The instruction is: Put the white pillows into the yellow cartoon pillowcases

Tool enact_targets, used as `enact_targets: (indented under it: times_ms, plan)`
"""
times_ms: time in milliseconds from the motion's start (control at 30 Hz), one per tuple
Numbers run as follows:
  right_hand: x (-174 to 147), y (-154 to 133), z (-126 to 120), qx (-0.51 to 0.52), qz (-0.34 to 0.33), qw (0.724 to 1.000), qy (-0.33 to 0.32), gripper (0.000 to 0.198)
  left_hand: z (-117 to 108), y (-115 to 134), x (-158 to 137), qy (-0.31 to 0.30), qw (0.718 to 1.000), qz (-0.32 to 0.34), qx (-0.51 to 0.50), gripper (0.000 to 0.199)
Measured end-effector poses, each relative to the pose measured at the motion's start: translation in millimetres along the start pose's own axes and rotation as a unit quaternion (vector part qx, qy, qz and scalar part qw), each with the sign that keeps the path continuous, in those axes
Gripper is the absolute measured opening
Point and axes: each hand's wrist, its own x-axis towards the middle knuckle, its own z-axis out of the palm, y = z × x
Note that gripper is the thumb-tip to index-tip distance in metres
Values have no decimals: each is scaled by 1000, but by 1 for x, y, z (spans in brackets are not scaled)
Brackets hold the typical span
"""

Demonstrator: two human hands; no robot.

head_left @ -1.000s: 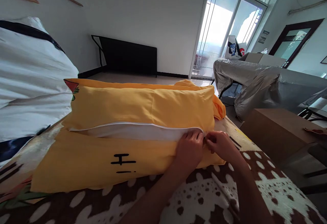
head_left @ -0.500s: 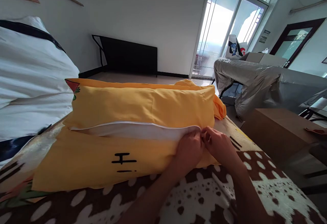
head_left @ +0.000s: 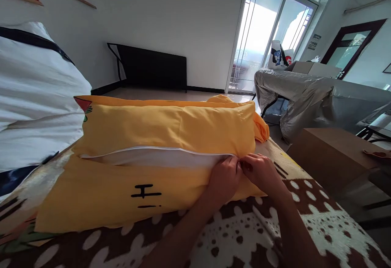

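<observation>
A yellow pillowcase [head_left: 146,123] with black lettering lies on its side in front of me, filled out by a white pillow [head_left: 155,157]. The white inside shows through a long zipper [head_left: 134,148] that gapes across the pillowcase. At the right end of this gap, my left hand [head_left: 224,177] is closed on the pillowcase edge. Close against it, my right hand [head_left: 259,171] pinches the zipper's end between thumb and fingers. A zipper pull cannot be made out, as the fingers cover that spot.
Beneath lies a brown and white patterned blanket [head_left: 232,235]. A white bundle [head_left: 39,97] of bedding rises at the left. On the right are a cardboard box [head_left: 330,154] and plastic-covered furniture [head_left: 305,86]. A black panel [head_left: 152,68] leans by the far wall.
Both hands stay at the right end of the zipper, with the right fingers slightly more curled together. The whole view has shifted a little.
</observation>
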Motion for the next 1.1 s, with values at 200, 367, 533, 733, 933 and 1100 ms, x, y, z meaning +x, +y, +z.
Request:
enact_targets:
  times_ms: [200, 367, 533, 733, 933, 1100]
  plan:
    - [1, 2, 3, 3, 11, 1000, -6, 17, 1, 0, -1, 9, 1000, 1, -6, 21]
    - [1, 2, 5, 10, 5, 1000, -10, 20, 1, -1, 0, 6, 1000, -21, -16, 23]
    - [1, 1, 5, -3, 9, 1000, -15, 20, -2, -1, 1, -4, 999, -31, -13, 18]
    - [2, 2, 7, -12, 10, 1000, -20, 18, 0, -2, 1, -8, 998, -5, 58, 20]
    - [2, 0, 7, -13, 30, 999, -42, 15, 5, -6, 1, -21, 993, 16, 112, 23]
    - [1, -2, 6, 23, 71, 997, -38, 17, 6, -7, 1, 4, 992, 26, 122, 21]
